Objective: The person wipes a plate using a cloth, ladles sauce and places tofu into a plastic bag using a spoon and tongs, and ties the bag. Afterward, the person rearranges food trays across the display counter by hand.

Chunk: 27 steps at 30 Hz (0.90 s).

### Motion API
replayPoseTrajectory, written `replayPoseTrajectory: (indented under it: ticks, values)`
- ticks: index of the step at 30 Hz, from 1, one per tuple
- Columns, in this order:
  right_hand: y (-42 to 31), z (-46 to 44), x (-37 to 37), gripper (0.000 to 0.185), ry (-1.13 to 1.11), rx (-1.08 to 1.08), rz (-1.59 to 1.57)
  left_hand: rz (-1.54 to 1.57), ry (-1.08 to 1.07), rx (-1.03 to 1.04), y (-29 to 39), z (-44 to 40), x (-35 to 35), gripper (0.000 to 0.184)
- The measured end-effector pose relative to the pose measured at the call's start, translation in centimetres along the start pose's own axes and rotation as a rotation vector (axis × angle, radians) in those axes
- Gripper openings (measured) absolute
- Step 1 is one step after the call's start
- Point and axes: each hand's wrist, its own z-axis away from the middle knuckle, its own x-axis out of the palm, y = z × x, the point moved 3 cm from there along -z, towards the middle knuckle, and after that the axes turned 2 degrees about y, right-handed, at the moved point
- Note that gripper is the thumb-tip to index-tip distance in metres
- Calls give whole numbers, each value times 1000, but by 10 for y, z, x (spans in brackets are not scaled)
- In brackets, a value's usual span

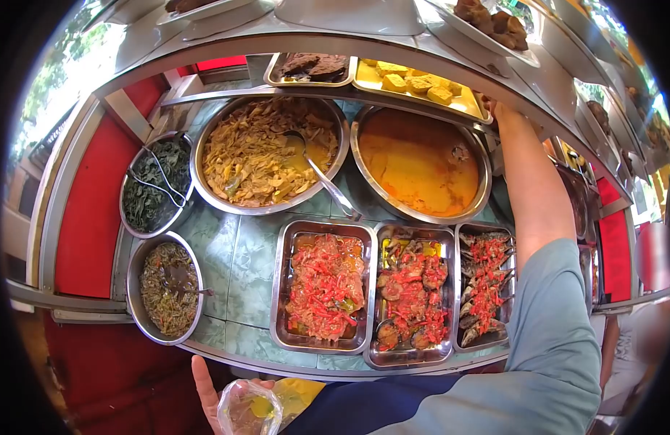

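Bag [249, 415] on the near side of the curry bowl [357, 152], right hand [496, 112] beyond it

The clear plastic bag is in the left hand [210, 406], nearer the wearer than the curry bowl and off to its left, its mouth open and something yellow showing in or through it. One finger sticks out straight while others curl around the bag; the thumb is hard to make out. Beyond the curry bowl, the right hand is at the right corner of the tofu tray [451, 107]. The shelf edge hides its fingers, so I cannot tell whether they are spread, pressed together or pinching something.

That tray sits above and behind the curry bowl, so a knock from the wrist could tip it or send oil down into the curry. The grey sleeve [552, 312], right of the curry bowl and nearer, lies close to the fish tray [487, 344]; a dropped elbow could drag cloth through the red sauce. Left of the curry bowl, a spoon [324, 181] juts from its dish and could be flipped by a passing arm. The bag, if those curled fingers loosened, might slip or fold closed.
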Motion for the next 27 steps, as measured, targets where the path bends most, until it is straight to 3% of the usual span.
replayPoseTrajectory:
  ticks: [4, 6, 8, 10, 15, 19, 23, 27]
  values:
    - [4, 17, 8, 30, -261, 426, -383, -267, 3, 70, -5, -6, 3, 90]
    - [1, 27, 6, 30, -336, 605, -536, -484, -157, 155, -7, -17, 14, 119]
    - [-3, 37, -2, 30, -347, 669, -592, -466, -120, 169, -12, -27, 23, 127]
    - [-9, 52, -12, 16, -397, 721, -776, -443, -20, 90, -20, -34, 42, 136]
    - [-6, 76, -24, 17, -416, 933, -932, -330, -250, -52, -55, -70, 61, 134]
    - [-13, 100, -41, 10, -377, 932, -1042, -381, -432, -155, -91, -101, 82, 127]
    - [-18, 131, -72, 9, -351, 916, -1079, -350, -508, -211, -119, -125, 104, 121]
    - [-37, 178, -142, 14, -500, 689, -1074, -383, -537, -213, -134, -140, 129, 118]
